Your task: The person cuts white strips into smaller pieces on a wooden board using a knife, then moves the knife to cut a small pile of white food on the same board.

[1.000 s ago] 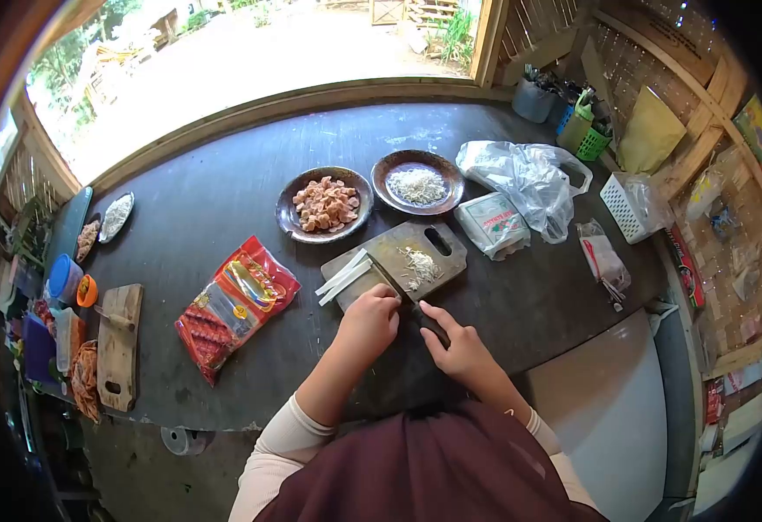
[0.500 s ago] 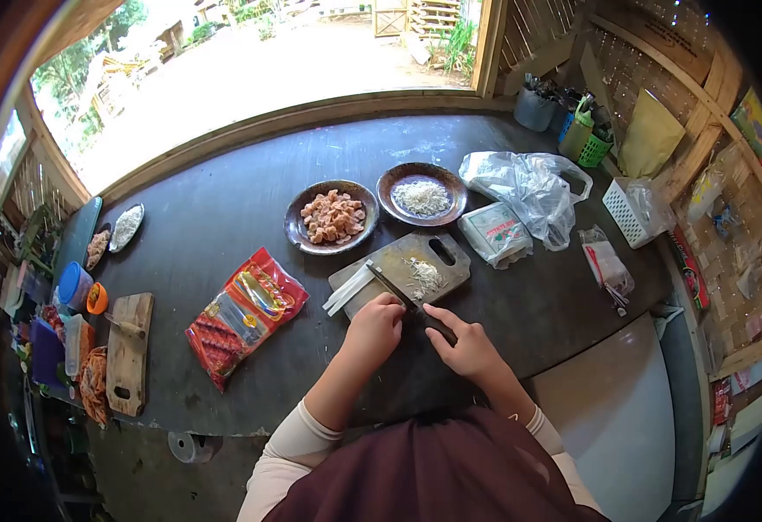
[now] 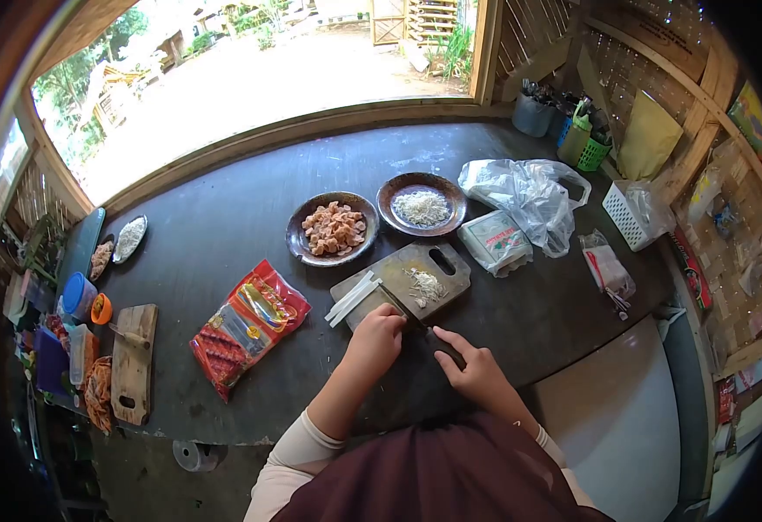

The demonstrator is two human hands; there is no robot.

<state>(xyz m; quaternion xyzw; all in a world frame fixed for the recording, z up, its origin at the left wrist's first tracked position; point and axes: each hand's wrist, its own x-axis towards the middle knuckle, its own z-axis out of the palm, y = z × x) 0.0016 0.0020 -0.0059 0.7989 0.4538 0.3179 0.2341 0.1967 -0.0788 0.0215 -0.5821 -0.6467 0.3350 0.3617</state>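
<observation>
A small wooden cutting board [image 3: 440, 259] lies on the dark table [image 3: 224, 209] with a pile of fine white shreds [image 3: 425, 284] on it and pale white strips [image 3: 352, 297] at its left edge. My left hand [image 3: 375, 340] presses down on the board's near corner, fingers curled over something hidden beneath them. My right hand [image 3: 475, 366] grips the dark handle of a knife [image 3: 409, 314]; its blade lies across the board just beside my left fingers.
Behind the board stand a bowl of pinkish chunks [image 3: 333, 230] and a bowl of white shreds [image 3: 422, 206]. A red sausage packet [image 3: 248, 325] lies left; a white packet [image 3: 495, 241] and plastic bags [image 3: 529, 193] right. Another board [image 3: 134, 364] and containers sit far left.
The view has shifted slightly, so everything sits a little lower in frame. Both hands stay at the board's near corner with the knife; little else differs.
</observation>
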